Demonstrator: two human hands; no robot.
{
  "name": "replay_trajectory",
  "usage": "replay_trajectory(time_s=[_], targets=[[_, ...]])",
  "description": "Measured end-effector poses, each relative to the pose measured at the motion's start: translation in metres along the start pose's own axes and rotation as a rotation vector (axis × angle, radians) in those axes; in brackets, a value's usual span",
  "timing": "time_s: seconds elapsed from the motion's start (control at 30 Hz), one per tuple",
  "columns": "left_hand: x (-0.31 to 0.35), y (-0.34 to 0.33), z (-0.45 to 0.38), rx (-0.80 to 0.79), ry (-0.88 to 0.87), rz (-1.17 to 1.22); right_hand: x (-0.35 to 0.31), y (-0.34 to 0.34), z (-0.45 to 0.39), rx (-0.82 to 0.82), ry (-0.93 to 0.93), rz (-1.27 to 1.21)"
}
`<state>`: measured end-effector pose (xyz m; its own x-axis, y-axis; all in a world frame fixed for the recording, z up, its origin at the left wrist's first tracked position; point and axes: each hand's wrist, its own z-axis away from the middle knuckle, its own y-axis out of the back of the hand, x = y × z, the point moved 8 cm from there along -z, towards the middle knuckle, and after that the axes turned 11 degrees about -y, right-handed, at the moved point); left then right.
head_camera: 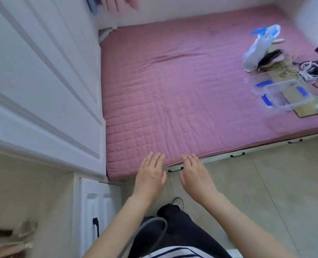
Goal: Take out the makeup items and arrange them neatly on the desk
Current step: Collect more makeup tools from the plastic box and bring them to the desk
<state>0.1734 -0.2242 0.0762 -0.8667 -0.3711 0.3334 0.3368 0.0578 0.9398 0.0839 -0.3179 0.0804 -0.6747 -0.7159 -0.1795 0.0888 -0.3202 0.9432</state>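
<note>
Both hands hang out in front of the person, low over the near edge of the pink bed (173, 94). The left hand (150, 175) and the right hand (195, 175) lie side by side, palms down, fingers straight and loosely spread, holding nothing. Just between and beyond them a black drawer handle (175, 169) shows in the bed base, touched by neither hand.

No makeup item can be made out for certain. The likeliest place for them is the clutter at the far right of the bed: a clear plastic box (286, 97) with blue clips, a white plastic bag (257, 51) beyond it, and a tangle of cables (311, 69) further right. The blur hides what the box holds.

That clutter lies far and to the right of both hands, well apart from them, so the right hand is the nearer one. The box's long side runs roughly left to right across the bed. Reaching it probably calls for a step to the right first. No bench is in view.
</note>
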Motion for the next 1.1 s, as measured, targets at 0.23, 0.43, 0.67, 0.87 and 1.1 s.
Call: replay_trajectory(time_s=[0.23, 0.43, 0.67, 0.87, 1.1], targets=[[0.105, -0.037, -0.078, -0.134, -0.24, -0.012, 0.139, 0.017, 0.011, 0.019, -0.336, -0.147], [0.193, -0.065, -0.138, -0.25, -0.473, -0.02, 0.241, 0.02, 0.035, 0.051, -0.624, -0.279], [0.295, -0.094, -0.224, -0.327, -0.681, -0.036, 0.35, 0.033, 0.044, 0.106, -0.886, -0.38], [0.376, -0.119, -0.302, -0.388, -0.845, -0.066, 0.447, 0.058, 0.032, 0.144, -1.066, -0.462], [0.473, -0.143, -0.376, -0.426, -0.984, -0.089, 0.545, 0.093, 0.026, 0.208, -1.132, -0.486]])
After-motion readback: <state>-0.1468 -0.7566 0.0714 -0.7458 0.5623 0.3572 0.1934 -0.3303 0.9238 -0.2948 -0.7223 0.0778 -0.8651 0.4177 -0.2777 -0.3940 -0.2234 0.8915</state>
